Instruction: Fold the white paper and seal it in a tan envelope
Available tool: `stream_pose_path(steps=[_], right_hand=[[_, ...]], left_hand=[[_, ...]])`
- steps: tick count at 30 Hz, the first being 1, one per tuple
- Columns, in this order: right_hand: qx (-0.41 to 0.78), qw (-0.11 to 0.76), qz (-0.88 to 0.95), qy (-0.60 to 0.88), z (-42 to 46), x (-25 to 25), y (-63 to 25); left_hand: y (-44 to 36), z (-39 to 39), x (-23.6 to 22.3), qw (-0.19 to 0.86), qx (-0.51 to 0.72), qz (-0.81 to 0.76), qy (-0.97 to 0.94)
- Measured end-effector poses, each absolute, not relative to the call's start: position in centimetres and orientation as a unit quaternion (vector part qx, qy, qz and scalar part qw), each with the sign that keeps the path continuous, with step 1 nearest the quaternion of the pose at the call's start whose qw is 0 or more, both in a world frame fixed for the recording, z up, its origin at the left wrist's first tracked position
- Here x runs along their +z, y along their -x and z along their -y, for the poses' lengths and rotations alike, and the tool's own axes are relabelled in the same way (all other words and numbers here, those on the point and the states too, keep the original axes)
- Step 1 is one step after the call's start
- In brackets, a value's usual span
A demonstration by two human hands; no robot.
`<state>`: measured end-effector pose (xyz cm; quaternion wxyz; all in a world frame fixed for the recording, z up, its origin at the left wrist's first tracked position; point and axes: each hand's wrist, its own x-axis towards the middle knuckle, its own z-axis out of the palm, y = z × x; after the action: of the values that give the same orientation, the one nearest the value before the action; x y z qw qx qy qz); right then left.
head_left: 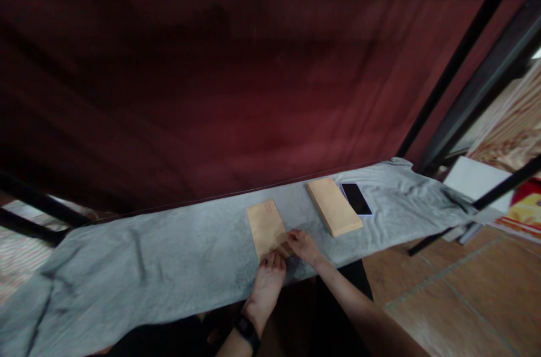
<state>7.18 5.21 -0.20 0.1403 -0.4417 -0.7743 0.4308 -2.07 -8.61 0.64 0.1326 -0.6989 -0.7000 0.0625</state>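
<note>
A tan paper envelope (265, 223) with a faint reddish mark near its top right lies slightly tilted on the grey cloth. My left hand (271, 271), with a dark watch on the wrist, has its fingers curled over the envelope's near end. At the lower right corner, my right hand (303, 245) pinches the paper between thumb and fingers. The near edge is partly hidden by both hands. A thick stack of similar tan envelopes (335, 206) rests to the right, apart from my hands.
A dark-screened phone (356, 199) lies beside the stack. The grey cloth (181, 255) covers a narrow shelf between dark metal posts (448, 75). Behind it stands a dark red panel (253, 103). White boxes (477, 179) sit at the right, above a tiled floor (448, 295).
</note>
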Motion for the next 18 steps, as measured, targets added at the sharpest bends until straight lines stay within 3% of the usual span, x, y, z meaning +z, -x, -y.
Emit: stream_pose_path(steps=[9, 15, 18], right_hand=[[0.430, 0.121, 0.792, 0.416, -4.3, -1.2, -8.6], [0.355, 0.200, 0.833, 0.375, -6.7, -0.3, -6.5], [0.236, 0.250, 0.900, 0.268, -8.6, -0.4, -3.9]], left_hand=[[3.8, 9.8, 0.9, 0.138, 0.070, 0.682, 0.715], [4.7, 10.7, -0.4, 0.127, -0.028, 0.707, 0.695], [4.0, 10.9, -1.9, 0.138, -0.106, 0.730, 0.661]])
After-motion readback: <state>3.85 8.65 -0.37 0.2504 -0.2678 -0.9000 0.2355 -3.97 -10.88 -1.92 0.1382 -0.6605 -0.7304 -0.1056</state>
